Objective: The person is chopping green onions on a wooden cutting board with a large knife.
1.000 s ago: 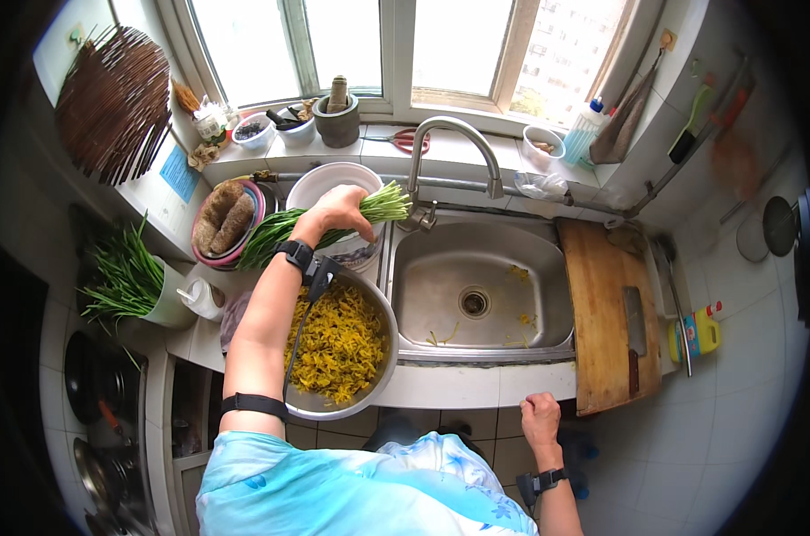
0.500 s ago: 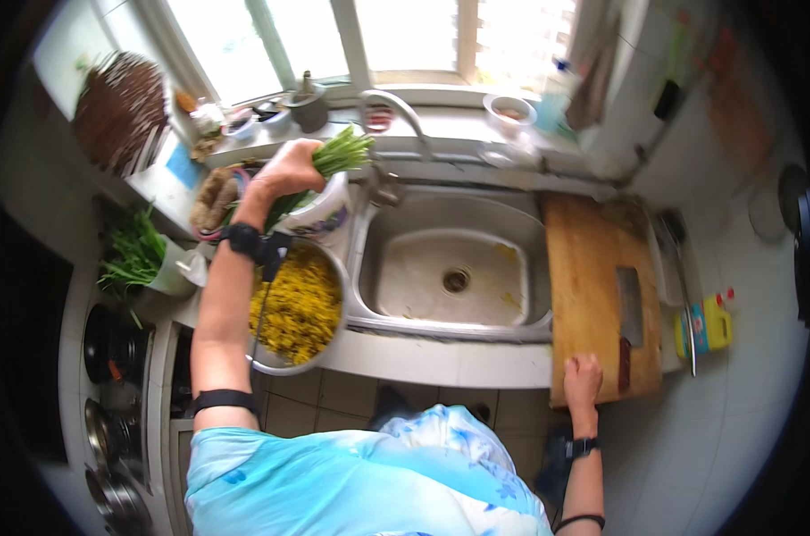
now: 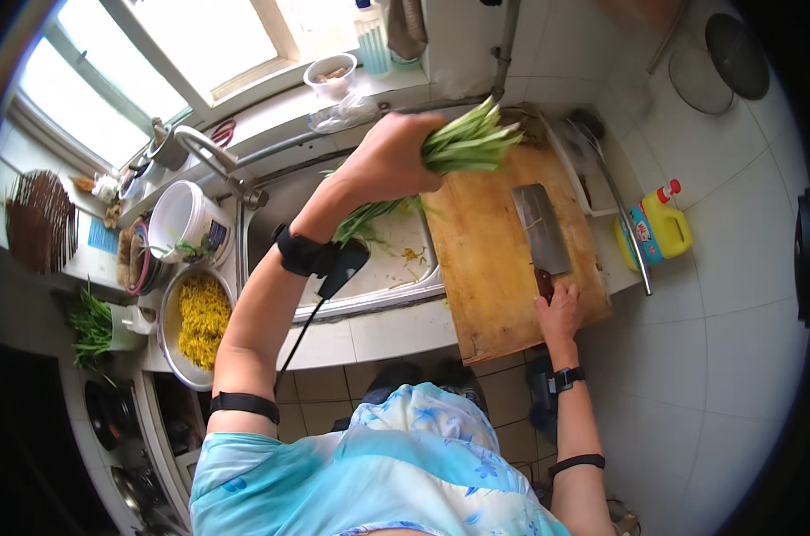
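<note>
The left hand [image 3: 392,156] hides the middle of the bunch of green stalks [image 3: 469,143], and the wrist [image 3: 312,217] blocks part of the leafy end. The forearm [image 3: 262,314] and stalks cover some of the sink [image 3: 378,303]. The right hand [image 3: 559,314] overlaps the butt of the knife handle [image 3: 544,284], so whether it grips it cannot be told. The bottle of bluish liquid [image 3: 372,43] and the dark cloth [image 3: 407,29] beside it are cut by the top edge, and the pieces inside the white bowl [image 3: 338,89] are too small to make out. At upper right a reddish shape [image 3: 637,11] is blurred and cropped; the shirt [image 3: 334,491] runs off the lower edge
</note>
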Tool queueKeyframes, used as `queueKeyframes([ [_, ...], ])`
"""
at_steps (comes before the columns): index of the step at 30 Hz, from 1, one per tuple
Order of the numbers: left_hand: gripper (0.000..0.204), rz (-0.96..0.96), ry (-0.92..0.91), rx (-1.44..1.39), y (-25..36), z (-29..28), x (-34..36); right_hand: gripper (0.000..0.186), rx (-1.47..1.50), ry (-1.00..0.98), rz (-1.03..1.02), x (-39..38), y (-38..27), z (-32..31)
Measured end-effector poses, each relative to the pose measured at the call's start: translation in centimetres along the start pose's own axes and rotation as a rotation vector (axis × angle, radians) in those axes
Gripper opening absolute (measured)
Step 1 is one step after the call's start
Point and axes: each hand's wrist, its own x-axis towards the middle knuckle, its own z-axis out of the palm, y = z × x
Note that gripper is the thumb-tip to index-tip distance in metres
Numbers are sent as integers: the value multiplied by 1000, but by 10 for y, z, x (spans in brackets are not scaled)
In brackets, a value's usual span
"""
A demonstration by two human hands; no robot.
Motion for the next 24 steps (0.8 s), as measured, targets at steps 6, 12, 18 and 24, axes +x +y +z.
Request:
queueKeyframes([
  [6,38,114,77,-169,14,34,69,41,-73,2,4,-4,-14,8],
  [12,31,70,-103,79,-28,140,81,39,9,-33,205,7,-12,-15],
  [18,28,-18,-327,249,-63,200,55,29,475,51,312,-8,21,-35],
  [24,40,-131,-458,268,-68,263,35,33,1069,-86,492,-5,20,-50],
])
